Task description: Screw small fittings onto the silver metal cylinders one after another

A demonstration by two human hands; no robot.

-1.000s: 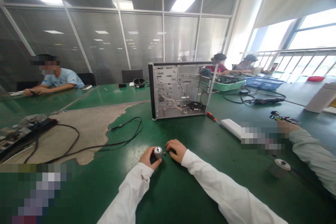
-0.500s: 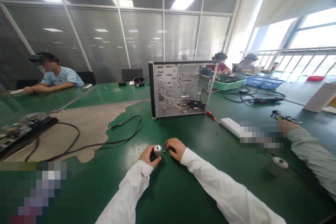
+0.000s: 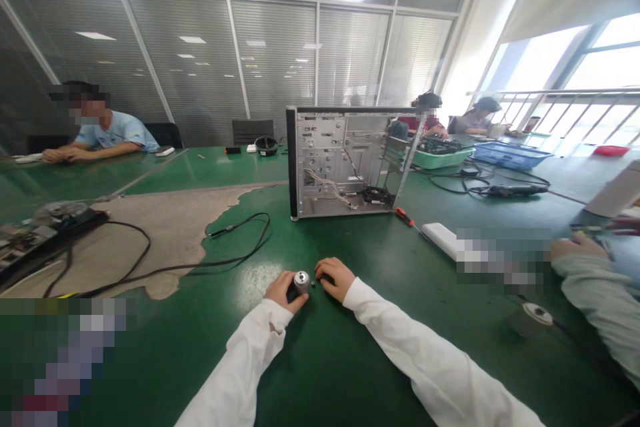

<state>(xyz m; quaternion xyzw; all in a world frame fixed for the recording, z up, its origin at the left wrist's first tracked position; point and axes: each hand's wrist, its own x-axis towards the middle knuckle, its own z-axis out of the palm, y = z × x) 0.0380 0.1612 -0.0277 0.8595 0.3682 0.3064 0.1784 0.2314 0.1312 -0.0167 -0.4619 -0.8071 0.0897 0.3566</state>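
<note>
A small silver metal cylinder (image 3: 301,281) stands upright on the green table, with dark holes in its top face. My left hand (image 3: 281,291) is wrapped around it from the left, the thumb in front. Just right of the cylinder lies a tiny metal piece (image 3: 313,283), too small to name. Beside that piece rests my right hand (image 3: 337,279), its fingers bent and a gap showing between them and the thumb. I see nothing held in it, though the inside of the palm is hidden.
An opened computer case (image 3: 345,163) stands ahead. An orange-handled screwdriver (image 3: 404,216) and a white bar (image 3: 440,239) lie to its right. A black cable (image 3: 200,272) crosses the left. A co-worker's hand (image 3: 580,247) and another metal cylinder (image 3: 533,320) are at right.
The view has tilted slightly. My hands and the cylinder hold nearly the same places. At the right, the co-worker's hand has shifted farther right with the part it holds.
</note>
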